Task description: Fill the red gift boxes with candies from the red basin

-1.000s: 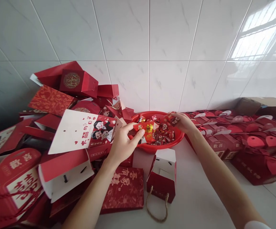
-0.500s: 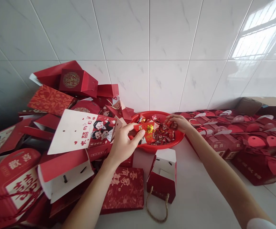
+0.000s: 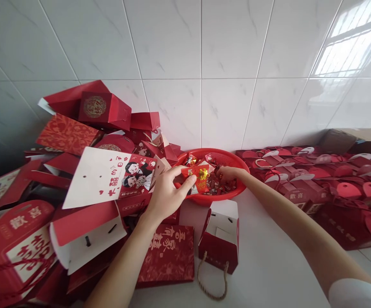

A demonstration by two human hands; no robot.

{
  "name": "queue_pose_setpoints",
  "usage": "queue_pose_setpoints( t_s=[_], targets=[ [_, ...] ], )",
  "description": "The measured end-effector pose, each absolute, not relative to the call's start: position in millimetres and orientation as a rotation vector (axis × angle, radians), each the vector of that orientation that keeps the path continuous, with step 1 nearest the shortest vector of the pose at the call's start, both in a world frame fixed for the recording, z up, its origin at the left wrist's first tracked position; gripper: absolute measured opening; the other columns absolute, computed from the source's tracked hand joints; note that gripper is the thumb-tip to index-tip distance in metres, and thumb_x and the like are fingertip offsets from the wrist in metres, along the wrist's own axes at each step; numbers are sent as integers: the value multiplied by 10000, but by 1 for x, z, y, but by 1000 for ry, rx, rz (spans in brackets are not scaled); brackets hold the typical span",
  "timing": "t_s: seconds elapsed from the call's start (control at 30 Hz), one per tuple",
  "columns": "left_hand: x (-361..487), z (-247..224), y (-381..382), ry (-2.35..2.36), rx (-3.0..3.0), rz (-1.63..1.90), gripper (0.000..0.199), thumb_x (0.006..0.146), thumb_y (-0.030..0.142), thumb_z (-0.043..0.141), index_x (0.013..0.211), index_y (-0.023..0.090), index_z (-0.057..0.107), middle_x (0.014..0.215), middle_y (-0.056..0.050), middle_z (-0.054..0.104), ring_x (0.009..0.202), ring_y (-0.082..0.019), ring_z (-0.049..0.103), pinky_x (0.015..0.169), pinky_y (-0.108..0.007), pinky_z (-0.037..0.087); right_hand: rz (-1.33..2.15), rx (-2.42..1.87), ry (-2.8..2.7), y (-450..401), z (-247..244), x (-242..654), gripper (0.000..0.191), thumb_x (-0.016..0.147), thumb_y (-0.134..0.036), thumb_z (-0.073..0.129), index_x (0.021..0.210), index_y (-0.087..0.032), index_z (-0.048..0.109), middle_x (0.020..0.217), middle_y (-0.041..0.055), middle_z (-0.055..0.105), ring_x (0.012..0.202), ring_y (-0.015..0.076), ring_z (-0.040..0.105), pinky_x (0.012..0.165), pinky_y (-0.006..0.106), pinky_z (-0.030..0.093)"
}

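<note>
My left hand (image 3: 168, 192) is closed on red candy packets (image 3: 201, 177) with gold print, pinched between thumb and fingers above the near left side of a red plastic basket (image 3: 204, 198). My right hand (image 3: 228, 173) reaches into the right half of that basket, its fingers curled down among the wrapped candies (image 3: 216, 186). The fingertips are hidden, so whatever they grip cannot be made out. Just in front of the basket, a small dark red gift box (image 3: 219, 252) with a rope handle lies with its white inside showing.
Red gift boxes (image 3: 105, 113) are piled on the left, with a white printed flap (image 3: 89, 179) sticking out. A flat red box (image 3: 169, 256) lies near the left forearm. Rows of red handled boxes (image 3: 301, 192) and a brown carton (image 3: 348, 139) line the right. A tiled wall (image 3: 224, 107) stands behind.
My right hand has moved left and lower into the basket, from its right rim toward the candies in the middle. The left hand keeps its packets in nearly the same place.
</note>
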State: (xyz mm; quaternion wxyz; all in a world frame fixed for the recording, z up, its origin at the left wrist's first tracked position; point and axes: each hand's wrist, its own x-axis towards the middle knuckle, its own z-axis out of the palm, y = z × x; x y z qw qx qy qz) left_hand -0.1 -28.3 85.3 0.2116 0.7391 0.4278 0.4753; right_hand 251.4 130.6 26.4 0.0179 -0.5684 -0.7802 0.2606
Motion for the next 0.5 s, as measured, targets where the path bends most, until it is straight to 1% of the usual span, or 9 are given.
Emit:
queue_pose_setpoints(
  t_s=[0.13, 0.23, 0.3, 0.37, 0.43, 0.5],
  targets=[
    [1, 87, -29, 1190, 2049, 1313, 230, 883, 402, 637, 926, 192, 720, 962, -63, 774, 896, -256, 708, 848, -387, 537, 804, -1704, -2354, 126, 29, 257, 47, 619, -131, 713, 627, -173, 693, 649, 22, 651, 631, 162, 584, 572, 242, 418],
    [1, 89, -30, 1223, 2026, 1308, 260, 874, 408, 646, 973, 183, 729, 1040, -83, 775, 974, -274, 704, 892, -402, 533, 871, -1571, -2272, 122, 34, 262, 49, 639, -161, 717, 606, -169, 682, 644, 8, 637, 610, 130, 541, 558, 230, 398],
    [1, 89, -31, 1230, 2022, 1303, 268, 876, 407, 643, 986, 180, 731, 1061, -88, 774, 992, -278, 703, 908, -410, 532, 946, -1479, -2197, 119, 36, 264, 98, 668, -228, 718, 605, -168, 674, 603, -7, 602, 546, 102, 481, 515, 229, 365],
    [1, 90, -31, 1217, 2031, 1307, 256, 882, 404, 635, 975, 185, 731, 1038, -83, 779, 976, -275, 706, 903, -412, 535, 1024, -1395, -2114, 117, 38, 265, 181, 690, -322, 714, 610, -168, 664, 553, -24, 554, 492, 82, 420, 471, 230, 320],
    [1, 90, -32, 1203, 2042, 1311, 246, 884, 403, 633, 963, 192, 731, 1005, -77, 782, 955, -272, 708, 889, -408, 541, 1090, -1328, -2038, 114, 39, 266, 245, 669, -387, 730, 596, -167, 650, 514, -35, 517, 468, 73, 392, 446, 228, 285],
    [1, 90, -32, 1207, 2043, 1314, 250, 882, 405, 637, 971, 191, 730, 1010, -78, 781, 962, -272, 708, 886, -405, 543, 1150, -1277, -1970, 111, 40, 267, 274, 627, -410, 761, 585, -166, 645, 501, -36, 513, 464, 70, 396, 434, 224, 274]
  ],
)
